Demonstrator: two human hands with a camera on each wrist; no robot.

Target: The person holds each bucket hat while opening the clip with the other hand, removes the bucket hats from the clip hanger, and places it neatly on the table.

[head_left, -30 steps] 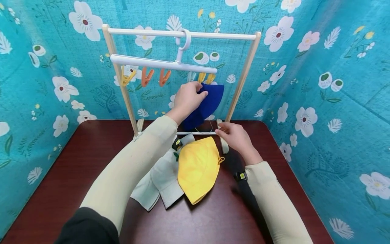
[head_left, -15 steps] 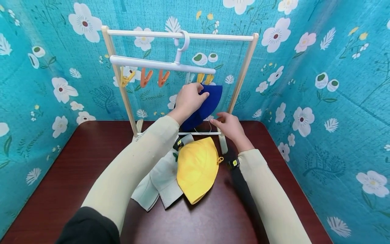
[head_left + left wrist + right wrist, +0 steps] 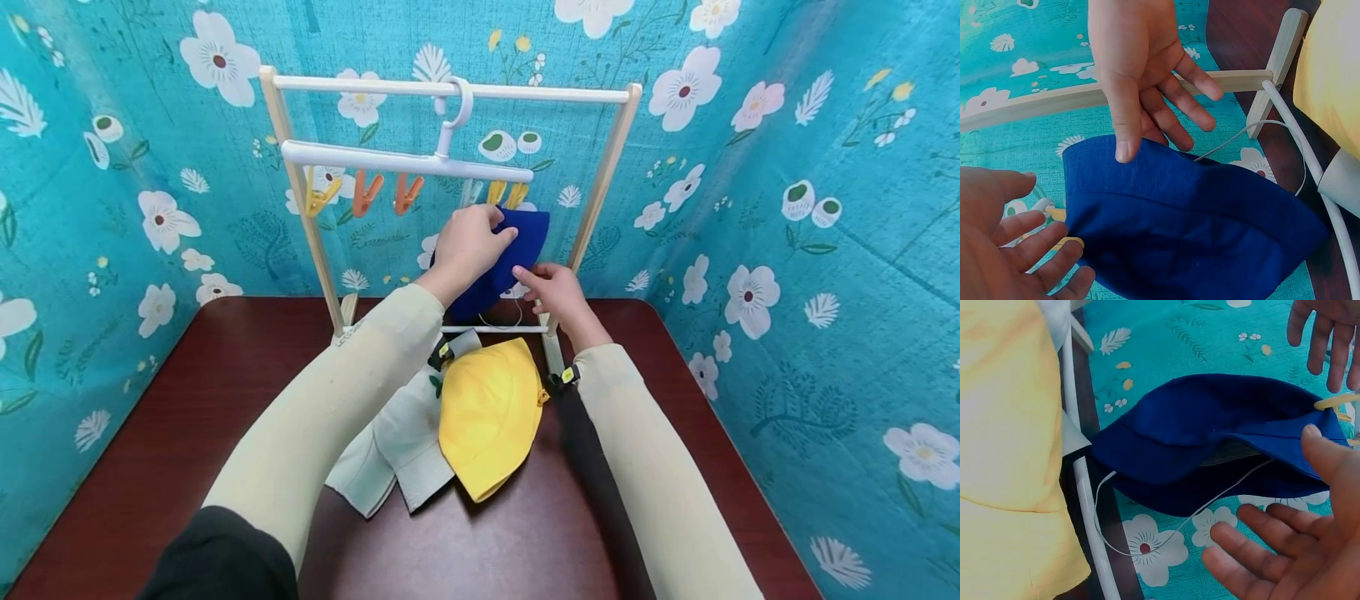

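A navy blue bucket hat [image 3: 527,237] hangs under the white hanger [image 3: 390,160], its brim caught by a yellow clothespin [image 3: 1337,401]. A thin cord [image 3: 1225,492] loops from its opening. My left hand [image 3: 1025,234] is beside the clipped end of the hat, fingers relaxed and apart, with nothing in them. At the brim's other side is my right hand [image 3: 1285,544]; its thumb [image 3: 1124,134] overlaps the brim edge while the fingers stay spread. Whether that thumb touches the cloth I cannot tell.
A yellow hat [image 3: 487,417] and pale grey-green folded hats [image 3: 408,442] lie on the dark red table [image 3: 247,358]. The wooden rack [image 3: 303,217] holds the hanger, which also carries orange clips [image 3: 366,196] and a yellow clip [image 3: 321,197]. Floral cloth [image 3: 750,208] surrounds the table.
My right hand has risen and moved left to the hanging navy hat's brim. The left hand stays almost where it was by the clips.
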